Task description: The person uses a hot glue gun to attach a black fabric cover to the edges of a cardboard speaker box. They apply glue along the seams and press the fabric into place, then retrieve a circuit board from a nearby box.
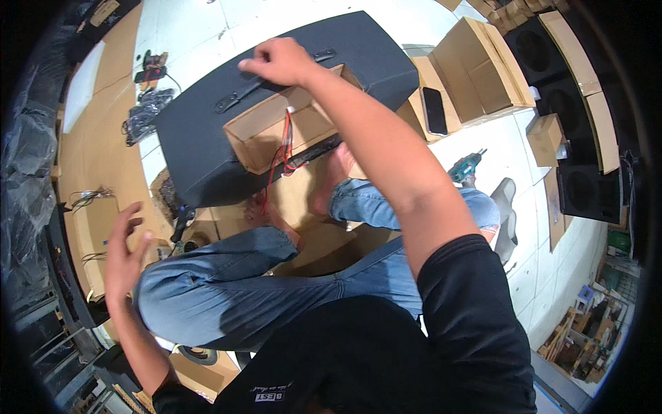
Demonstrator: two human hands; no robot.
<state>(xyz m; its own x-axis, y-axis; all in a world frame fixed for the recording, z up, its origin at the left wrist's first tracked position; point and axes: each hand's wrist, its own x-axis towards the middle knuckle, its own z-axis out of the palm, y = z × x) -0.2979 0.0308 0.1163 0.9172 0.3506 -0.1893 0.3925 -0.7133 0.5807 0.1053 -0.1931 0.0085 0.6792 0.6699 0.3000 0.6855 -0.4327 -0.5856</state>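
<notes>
A large black speaker cabinet (pixel 196 148) lies in front of me, with a rectangular opening in its side that shows bare wood (pixel 258 134). Red and black wires (pixel 287 141) come out of that opening. My right hand (pixel 281 61) is above the cabinet, over the middle of its black strap handle (pixel 238 99). Its fingers are curled, and their tips are hidden, so what they hold cannot be made out. Off to the left, my left hand (pixel 126 255) is raised beside my knee, fingers apart and holding nothing. A black-handled tool (pixel 182 222) lies nearest to it.
On the right are a phone (pixel 434 110) on cardboard, an open cardboard box (pixel 483 69) and a teal power drill (pixel 467 168). Black cabinets (pixel 579 131) line the far right. Plastic-wrapped parts (pixel 146 114) lie left of the cabinet. My bare feet rest on cardboard close to it.
</notes>
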